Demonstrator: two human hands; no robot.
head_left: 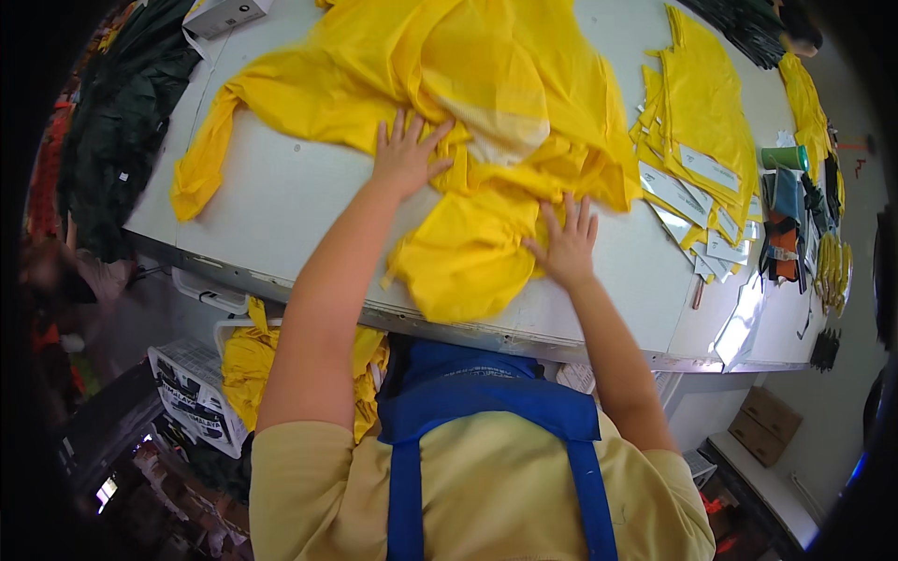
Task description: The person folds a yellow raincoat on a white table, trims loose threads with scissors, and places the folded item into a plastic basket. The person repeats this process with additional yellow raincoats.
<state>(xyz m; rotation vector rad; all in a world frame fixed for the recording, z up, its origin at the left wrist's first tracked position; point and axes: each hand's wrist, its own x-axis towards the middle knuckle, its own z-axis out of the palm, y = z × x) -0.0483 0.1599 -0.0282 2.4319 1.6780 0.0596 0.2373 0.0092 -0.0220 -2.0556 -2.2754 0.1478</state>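
Observation:
A yellow jacket [346,70] lies spread over the white table [309,196], its hood [468,262] toward me at the near edge and one sleeve stretched out to the left. A pale mesh lining shows at the neck opening. My left hand [407,161] rests on the fabric left of the neck, fingers spread. On the right side of the hood, my right hand [568,245] lies with its fingers apart, touching the cloth. Neither hand grips anything. The far part of the jacket runs out of the picture at the top.
At the right lies a stack of folded yellow garments [706,93] with white printed tags [675,194]. Beyond it stands a green cylinder [784,158]. Dark green garments [122,122] hang over the left edge. Below the table is a white basket [192,393] beside yellow cloth [248,369].

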